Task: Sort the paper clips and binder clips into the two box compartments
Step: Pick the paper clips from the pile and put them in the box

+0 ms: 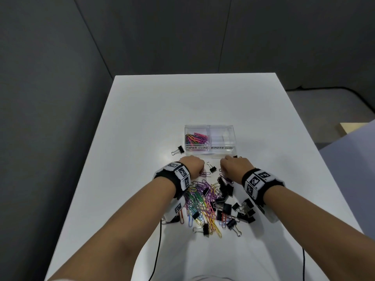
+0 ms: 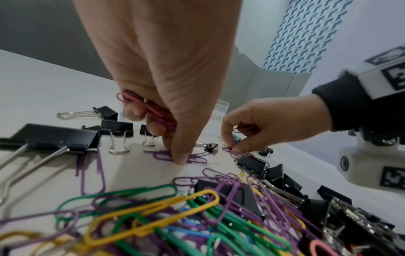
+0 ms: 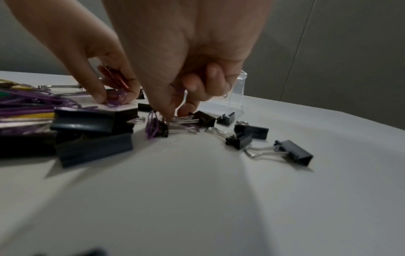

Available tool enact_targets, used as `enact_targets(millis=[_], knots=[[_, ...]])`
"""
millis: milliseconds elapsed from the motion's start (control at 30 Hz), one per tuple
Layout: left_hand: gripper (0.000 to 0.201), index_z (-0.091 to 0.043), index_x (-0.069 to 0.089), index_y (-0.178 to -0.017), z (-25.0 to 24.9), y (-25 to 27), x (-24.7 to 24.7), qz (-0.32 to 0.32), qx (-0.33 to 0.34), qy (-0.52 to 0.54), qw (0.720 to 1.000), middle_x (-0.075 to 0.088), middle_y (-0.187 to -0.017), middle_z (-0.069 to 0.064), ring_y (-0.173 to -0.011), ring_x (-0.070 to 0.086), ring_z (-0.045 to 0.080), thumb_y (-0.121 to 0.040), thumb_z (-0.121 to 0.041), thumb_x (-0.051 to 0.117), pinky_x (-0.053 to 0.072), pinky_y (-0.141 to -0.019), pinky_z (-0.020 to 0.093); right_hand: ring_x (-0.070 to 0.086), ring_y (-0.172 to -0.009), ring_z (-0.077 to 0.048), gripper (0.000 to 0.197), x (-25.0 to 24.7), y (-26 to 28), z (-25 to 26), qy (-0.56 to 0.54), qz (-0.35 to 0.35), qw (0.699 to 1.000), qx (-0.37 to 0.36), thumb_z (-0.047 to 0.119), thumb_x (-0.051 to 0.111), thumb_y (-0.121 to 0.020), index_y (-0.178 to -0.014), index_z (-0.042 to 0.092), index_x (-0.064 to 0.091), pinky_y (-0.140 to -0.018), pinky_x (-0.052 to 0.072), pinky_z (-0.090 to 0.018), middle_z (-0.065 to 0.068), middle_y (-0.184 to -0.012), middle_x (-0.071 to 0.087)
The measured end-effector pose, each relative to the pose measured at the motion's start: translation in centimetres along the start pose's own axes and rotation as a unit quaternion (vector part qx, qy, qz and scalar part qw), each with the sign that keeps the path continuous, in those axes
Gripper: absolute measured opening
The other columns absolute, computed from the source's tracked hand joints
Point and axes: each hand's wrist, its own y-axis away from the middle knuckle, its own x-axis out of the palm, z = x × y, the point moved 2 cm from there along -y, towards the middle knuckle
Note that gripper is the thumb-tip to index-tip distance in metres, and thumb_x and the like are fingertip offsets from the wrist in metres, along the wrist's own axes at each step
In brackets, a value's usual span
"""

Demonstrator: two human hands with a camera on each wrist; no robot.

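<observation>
A clear box (image 1: 210,126) stands mid-table. Its left compartment (image 1: 196,148), labelled PAPER CLIPS, holds several coloured paper clips; the right one (image 1: 222,136), labelled BINDER CLIPS, holds nothing. A mixed pile (image 1: 209,201) of coloured paper clips and black binder clips lies near me. My left hand (image 1: 199,171) (image 2: 175,154) grips red paper clips (image 2: 149,110) in curled fingers while a fingertip presses a purple paper clip (image 2: 197,160) on the table. My right hand (image 1: 223,167) (image 3: 175,112) pinches a purple paper clip (image 3: 153,126) among binder clips and keeps more purple clips in its palm.
One black binder clip (image 1: 178,150) lies left of the box and a small one (image 1: 212,168) lies between my hands. More binder clips (image 3: 293,152) are scattered to the right. The white table (image 1: 142,118) drops off left and right. Black cables (image 1: 158,250) trail near my body.
</observation>
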Motion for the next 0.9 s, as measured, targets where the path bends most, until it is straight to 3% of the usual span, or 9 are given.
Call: enact_targets(millis=[133, 333, 467, 567, 633, 767, 833, 900], knots=[[0.026, -0.005, 0.060, -0.116, 0.0, 0.1, 0.4, -0.016, 0.002, -0.014, 1.000, 0.055, -0.122, 0.015, -0.116, 0.051, 0.032, -0.093, -0.008, 0.048, 0.048, -0.093, 0.041, 0.061, -0.099, -0.027, 0.020, -0.2, 0.2, -0.3, -0.063, 0.012, 0.997, 0.038, 0.023, 0.044, -0.095, -0.109, 0.013, 0.055, -0.084, 0.048, -0.037, -0.006, -0.112, 0.062], [0.026, -0.005, 0.057, -0.116, -0.1, 0.2, 0.5, -0.004, -0.016, 0.007, 1.000, 0.059, -0.119, 0.016, -0.113, 0.054, 0.032, -0.092, -0.006, 0.050, 0.049, -0.092, 0.041, 0.060, -0.102, -0.024, 0.019, -0.4, 0.4, -0.2, -0.110, 0.037, 0.992, 0.054, 0.021, 0.047, -0.092, -0.108, 0.015, 0.056, -0.086, 0.048, -0.036, -0.004, -0.112, 0.064], [0.029, -0.004, 0.057, -0.120, -0.1, 0.5, 0.8, 0.013, -0.021, 0.017, 1.000, 0.058, -0.123, 0.015, -0.114, 0.056, 0.031, -0.093, -0.011, 0.050, 0.049, -0.095, 0.041, 0.060, -0.094, -0.025, 0.021, -1.0, 0.6, -0.1, -0.175, 0.013, 0.982, 0.068, 0.019, 0.040, -0.094, -0.104, 0.011, 0.057, -0.078, 0.046, -0.034, -0.005, -0.103, 0.062], [0.026, -0.004, 0.055, -0.117, 0.0, 0.8, 1.0, 0.009, -0.018, 0.029, 0.999, 0.054, -0.124, 0.015, -0.112, 0.056, 0.031, -0.094, -0.011, 0.047, 0.048, -0.095, 0.041, 0.050, -0.078, -0.024, 0.019, -1.4, 0.6, -0.7, -0.232, -0.008, 0.968, 0.091, 0.018, 0.030, -0.098, -0.089, 0.009, 0.044, -0.069, 0.035, -0.031, -0.009, -0.089, 0.052], [0.024, -0.004, 0.054, -0.116, 0.1, 1.1, 1.0, 0.006, -0.015, 0.038, 0.999, 0.055, -0.121, 0.015, -0.109, 0.056, 0.030, -0.095, -0.010, 0.044, 0.047, -0.092, 0.040, 0.046, -0.075, -0.024, 0.021, -1.4, 0.9, -1.1, -0.248, 0.002, 0.963, 0.106, 0.019, 0.027, -0.099, -0.089, 0.007, 0.041, -0.068, 0.033, -0.031, -0.013, -0.087, 0.052], [0.023, -0.003, 0.054, -0.112, 0.6, 1.7, 0.6, 0.001, -0.020, 0.074, 0.997, 0.060, -0.115, 0.016, -0.091, 0.056, 0.027, -0.098, -0.013, 0.038, 0.046, -0.085, 0.037, 0.055, -0.088, -0.025, 0.024, -1.2, 1.4, -1.4, -0.261, 0.046, 0.958, 0.111, 0.010, 0.029, -0.097, -0.104, 0.006, 0.051, -0.075, 0.040, -0.033, -0.012, -0.103, 0.063], [0.026, -0.002, 0.051, -0.119, 0.8, 2.1, 0.3, 0.003, -0.023, 0.086, 0.996, 0.055, -0.121, 0.017, -0.101, 0.057, 0.031, -0.098, -0.009, 0.036, 0.044, -0.086, 0.038, 0.054, -0.091, -0.024, 0.027, -1.0, 1.6, -1.3, -0.247, 0.057, 0.961, 0.107, 0.011, 0.030, -0.096, -0.108, 0.005, 0.054, -0.076, 0.038, -0.030, -0.011, -0.111, 0.063], [0.029, -0.002, 0.047, -0.124, 1.1, 2.5, 0.2, 0.006, -0.035, 0.095, 0.995, 0.051, -0.125, 0.018, -0.109, 0.056, 0.034, -0.098, -0.008, 0.038, 0.043, -0.090, 0.039, 0.053, -0.088, -0.023, 0.028, -0.7, 1.6, -1.0, -0.210, 0.064, 0.971, 0.099, 0.023, 0.036, -0.096, -0.104, 0.006, 0.057, -0.074, 0.038, -0.029, -0.010, -0.110, 0.064]])
